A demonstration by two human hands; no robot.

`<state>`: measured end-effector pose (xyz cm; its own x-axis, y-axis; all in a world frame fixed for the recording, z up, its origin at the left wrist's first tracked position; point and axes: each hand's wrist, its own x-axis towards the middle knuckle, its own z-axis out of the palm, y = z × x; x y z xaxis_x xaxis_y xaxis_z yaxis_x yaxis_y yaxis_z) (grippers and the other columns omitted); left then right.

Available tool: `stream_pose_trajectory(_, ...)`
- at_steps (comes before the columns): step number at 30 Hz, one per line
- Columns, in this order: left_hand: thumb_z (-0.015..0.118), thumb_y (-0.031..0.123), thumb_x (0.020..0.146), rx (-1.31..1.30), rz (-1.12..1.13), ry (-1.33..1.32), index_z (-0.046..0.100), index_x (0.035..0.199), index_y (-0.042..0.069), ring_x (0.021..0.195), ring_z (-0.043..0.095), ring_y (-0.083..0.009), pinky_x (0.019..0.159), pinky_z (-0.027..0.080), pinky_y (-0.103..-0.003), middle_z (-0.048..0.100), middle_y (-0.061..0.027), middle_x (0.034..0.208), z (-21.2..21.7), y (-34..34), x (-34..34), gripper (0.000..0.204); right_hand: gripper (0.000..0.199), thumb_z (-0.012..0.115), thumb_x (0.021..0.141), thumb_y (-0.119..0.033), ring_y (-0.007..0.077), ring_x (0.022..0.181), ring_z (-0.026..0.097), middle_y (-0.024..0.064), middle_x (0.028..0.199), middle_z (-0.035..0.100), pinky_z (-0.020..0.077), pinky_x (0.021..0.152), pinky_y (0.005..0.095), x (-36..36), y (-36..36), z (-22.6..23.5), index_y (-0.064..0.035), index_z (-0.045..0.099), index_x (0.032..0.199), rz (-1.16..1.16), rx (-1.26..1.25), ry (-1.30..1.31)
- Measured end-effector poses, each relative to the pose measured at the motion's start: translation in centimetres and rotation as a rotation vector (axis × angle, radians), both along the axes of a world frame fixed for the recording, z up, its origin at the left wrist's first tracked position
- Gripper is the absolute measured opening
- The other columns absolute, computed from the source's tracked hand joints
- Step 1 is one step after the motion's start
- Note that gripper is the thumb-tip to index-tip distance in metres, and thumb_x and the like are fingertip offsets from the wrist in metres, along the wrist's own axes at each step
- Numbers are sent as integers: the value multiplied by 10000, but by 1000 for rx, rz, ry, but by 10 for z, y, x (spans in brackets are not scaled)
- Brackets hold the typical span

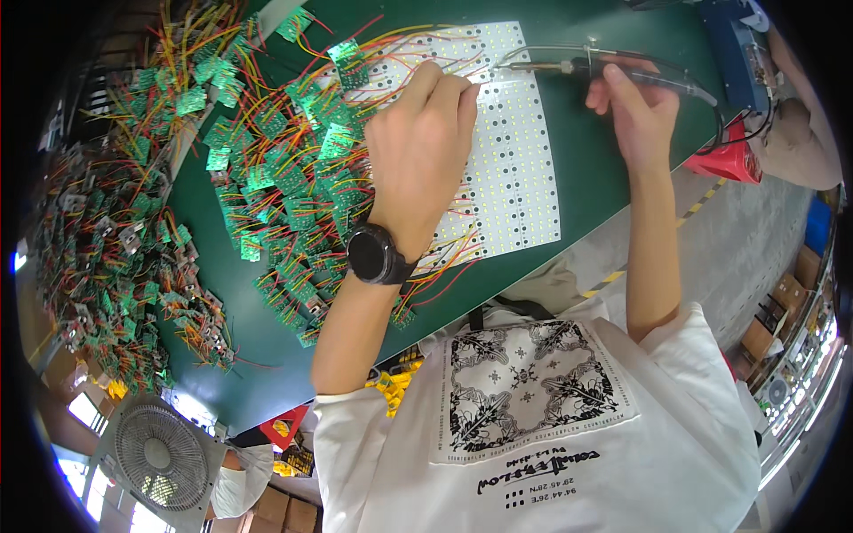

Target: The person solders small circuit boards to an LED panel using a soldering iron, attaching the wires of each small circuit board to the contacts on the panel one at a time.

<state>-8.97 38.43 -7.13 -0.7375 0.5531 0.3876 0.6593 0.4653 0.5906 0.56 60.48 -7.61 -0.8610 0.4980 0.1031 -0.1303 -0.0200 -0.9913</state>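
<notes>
My right hand (635, 111) grips the dark handle of a soldering iron (586, 68). Its tip points left, onto the upper part of a white LED panel (511, 169) dotted with small yellow chips and black round spots. My left hand (422, 147) lies over the panel's left side, fingers bent and pinched near the iron's tip. What sits between those fingertips is hidden; thin red and yellow wires run close by. Left of this hand, several small green circuit boards (338, 142) with red and yellow wires overlap the panel's edge.
The green tabletop (622, 169) carries a large heap of wired circuit boards (115, 258) at far left. A blue box-shaped device (736, 53) stands at the upper right, near a red container (729, 160). A grey fan (160, 453) is at lower left, beside another person's sleeve (244, 480).
</notes>
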Motion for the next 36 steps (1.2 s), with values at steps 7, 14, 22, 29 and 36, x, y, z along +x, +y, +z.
stream_pose_trajectory(7,662,137,777,-141,-5,111,629,834,25,671,606,-261,549,480,-349,576,-89,809,39,-9,5,130,211,627,820,-40,179,572,594,129,729,620,435,509,253,-1,-3,4,80,573,984,-36,-136,21)
stream_pose_trajectory(14,670,132,753,-16,-17,288,605,915,42,812,575,-279,734,467,-394,576,-91,910,112,-40,30,196,192,642,824,-45,159,555,563,121,727,622,435,517,249,0,-6,6,67,584,968,-73,-211,24)
stream_pose_trajectory(22,631,27,752,111,652,116,599,924,22,778,614,-253,663,485,-315,613,-107,910,87,-173,77,175,194,624,846,-56,136,590,573,111,738,623,425,527,233,15,-18,8,55,581,999,-169,-140,133)
stream_pose_trajectory(29,656,218,781,-187,1408,160,553,828,50,727,581,-285,634,454,-390,560,-92,785,47,-321,113,203,196,605,863,-69,138,583,567,106,738,622,416,521,227,25,-14,3,56,580,1012,-88,-265,163)
stream_pose_trajectory(36,715,381,722,-390,1350,18,593,824,69,740,607,-281,629,471,-405,609,-59,812,41,-376,111,350,185,604,866,-74,129,583,567,104,737,624,414,521,219,29,-18,3,57,591,996,-84,-155,89)
